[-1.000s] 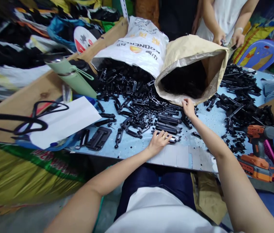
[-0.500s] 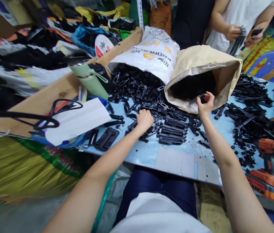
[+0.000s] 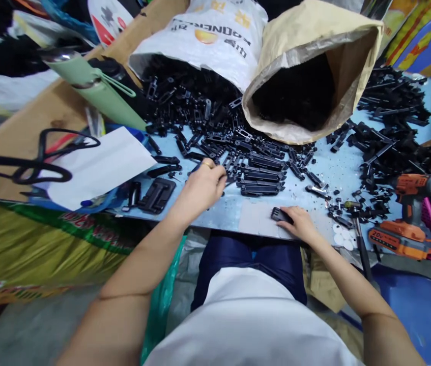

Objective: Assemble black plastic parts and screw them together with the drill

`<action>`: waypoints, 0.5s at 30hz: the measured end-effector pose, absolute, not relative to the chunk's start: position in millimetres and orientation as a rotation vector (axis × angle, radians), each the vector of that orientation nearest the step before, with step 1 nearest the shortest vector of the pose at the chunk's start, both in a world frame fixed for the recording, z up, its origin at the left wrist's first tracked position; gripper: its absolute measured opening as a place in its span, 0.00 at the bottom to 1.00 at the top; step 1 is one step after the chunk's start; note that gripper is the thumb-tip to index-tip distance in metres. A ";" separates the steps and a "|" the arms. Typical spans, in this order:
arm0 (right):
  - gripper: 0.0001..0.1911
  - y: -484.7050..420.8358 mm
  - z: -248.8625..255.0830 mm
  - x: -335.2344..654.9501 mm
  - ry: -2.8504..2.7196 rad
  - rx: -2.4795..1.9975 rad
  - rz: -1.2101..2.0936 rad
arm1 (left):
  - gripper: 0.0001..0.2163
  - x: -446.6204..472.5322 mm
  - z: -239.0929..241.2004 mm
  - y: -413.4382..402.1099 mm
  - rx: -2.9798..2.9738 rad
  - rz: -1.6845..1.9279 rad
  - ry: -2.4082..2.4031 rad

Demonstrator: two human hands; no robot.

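Note:
My left hand (image 3: 201,187) is curled at the near edge of a pile of small black plastic parts (image 3: 215,132) on the pale blue table (image 3: 333,173); its fingers are closed on something I cannot make out. My right hand (image 3: 299,223) rests near the table's front edge, fingers closed on a small black plastic part (image 3: 279,214). A neat row of stacked black parts (image 3: 261,180) lies between the hands. Behind stand a brown paper sack (image 3: 314,40) and a white woven sack (image 3: 215,35), both open and holding black parts.
An orange cordless drill (image 3: 409,213) lies at the right, with a hammer (image 3: 358,229) beside it. A green bottle (image 3: 96,91), white paper (image 3: 101,165) and black cords (image 3: 35,162) sit at the left. More black parts (image 3: 391,127) are heaped at the far right.
My right hand came back from the brown sack's mouth to the table's front edge with a black part. My left hand drew slightly nearer. The view tilted down; the other person is out of view.

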State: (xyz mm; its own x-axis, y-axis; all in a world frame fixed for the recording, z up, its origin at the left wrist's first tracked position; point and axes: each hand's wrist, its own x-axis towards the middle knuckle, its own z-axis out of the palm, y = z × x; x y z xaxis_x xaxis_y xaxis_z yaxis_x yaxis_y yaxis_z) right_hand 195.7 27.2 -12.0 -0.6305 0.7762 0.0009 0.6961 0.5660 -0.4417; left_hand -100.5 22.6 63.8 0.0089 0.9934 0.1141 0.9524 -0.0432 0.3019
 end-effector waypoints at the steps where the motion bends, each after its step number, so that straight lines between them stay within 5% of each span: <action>1: 0.21 29.2 -11.7 196.9 -2.539 -1.270 0.718 | 0.08 -89.6 66.0 14.7 2.194 0.329 1.969; 7: 0.22 29.4 -4.4 191.8 -2.172 -1.315 1.214 | 0.13 -30.7 17.1 -5.5 2.305 0.126 1.547; 15: 0.15 8.2 24.7 195.8 -2.878 -0.854 0.806 | 0.15 -38.8 -24.3 -30.8 1.965 0.888 1.501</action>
State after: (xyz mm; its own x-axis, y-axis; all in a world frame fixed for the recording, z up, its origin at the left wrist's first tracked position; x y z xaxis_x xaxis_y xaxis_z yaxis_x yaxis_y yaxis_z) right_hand 195.8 8.2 24.7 -0.8485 0.5173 -0.1119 0.5002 0.7146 -0.4891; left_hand -38.8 -30.8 -24.3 0.1754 0.9656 0.1919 0.6333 -0.2599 0.7290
